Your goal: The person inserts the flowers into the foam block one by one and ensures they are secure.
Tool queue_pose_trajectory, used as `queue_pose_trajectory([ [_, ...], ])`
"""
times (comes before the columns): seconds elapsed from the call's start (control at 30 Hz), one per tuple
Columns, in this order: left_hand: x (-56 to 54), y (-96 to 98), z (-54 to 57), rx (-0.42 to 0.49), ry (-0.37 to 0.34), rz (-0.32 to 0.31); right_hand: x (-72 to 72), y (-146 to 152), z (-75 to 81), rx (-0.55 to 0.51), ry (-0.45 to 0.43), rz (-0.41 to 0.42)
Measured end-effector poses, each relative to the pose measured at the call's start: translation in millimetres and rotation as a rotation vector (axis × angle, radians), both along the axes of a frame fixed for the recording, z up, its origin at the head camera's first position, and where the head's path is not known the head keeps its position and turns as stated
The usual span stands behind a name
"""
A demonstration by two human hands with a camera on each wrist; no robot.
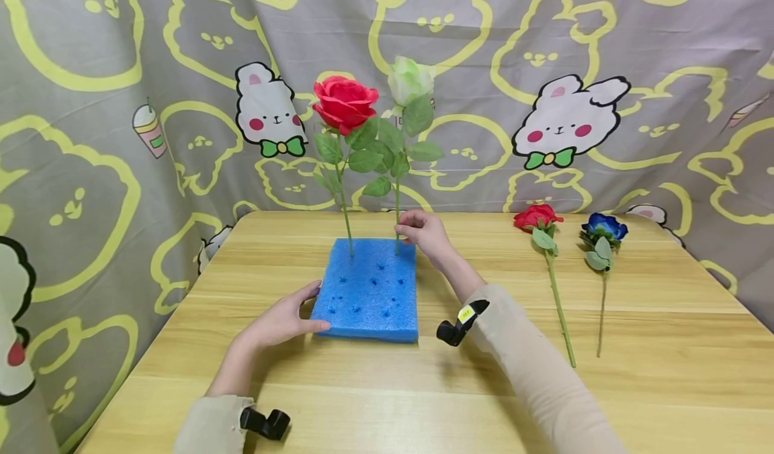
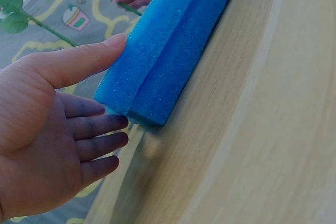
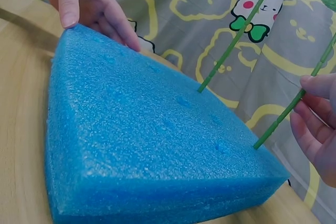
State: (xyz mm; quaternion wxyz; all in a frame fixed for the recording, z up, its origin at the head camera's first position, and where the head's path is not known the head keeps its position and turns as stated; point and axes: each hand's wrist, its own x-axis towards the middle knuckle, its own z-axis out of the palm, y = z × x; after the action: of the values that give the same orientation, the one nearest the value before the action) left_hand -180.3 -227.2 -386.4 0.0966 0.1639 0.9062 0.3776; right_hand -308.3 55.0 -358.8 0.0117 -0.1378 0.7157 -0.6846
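A blue foam block [image 1: 369, 293] with several holes lies on the table. A red rose [image 1: 346, 105] and a pale green-white rose [image 1: 411, 81] stand upright in its far part, stems in the foam. My right hand [image 1: 426, 234] pinches the green-white rose's stem low down, just above the block; the right wrist view shows thumb and fingers on that stem [image 3: 278, 121]. My left hand [image 1: 284, 316] is at the block's near left corner. Its thumb [image 2: 100, 59] touches the foam, while the other fingers extend fairly straight along the side.
Another red rose [image 1: 538, 217] and a blue rose [image 1: 605, 229] lie on the right side of the wooden table [image 1: 375, 400], stems pointing toward me. A patterned grey curtain [image 1: 471, 91] hangs behind the table and along its sides.
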Motion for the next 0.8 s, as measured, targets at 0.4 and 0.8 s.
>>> queue_pose_trajectory([
  [0.4,-0.4,-0.2,-2.4,0.001,-0.009,0.007,2.6,-1.8,-2.0,-0.003,-0.008,0.006],
  [0.8,0.6,0.7,-1.1,-0.011,0.0,0.006,3.2,0.0,-7.0,0.023,0.012,0.003],
])
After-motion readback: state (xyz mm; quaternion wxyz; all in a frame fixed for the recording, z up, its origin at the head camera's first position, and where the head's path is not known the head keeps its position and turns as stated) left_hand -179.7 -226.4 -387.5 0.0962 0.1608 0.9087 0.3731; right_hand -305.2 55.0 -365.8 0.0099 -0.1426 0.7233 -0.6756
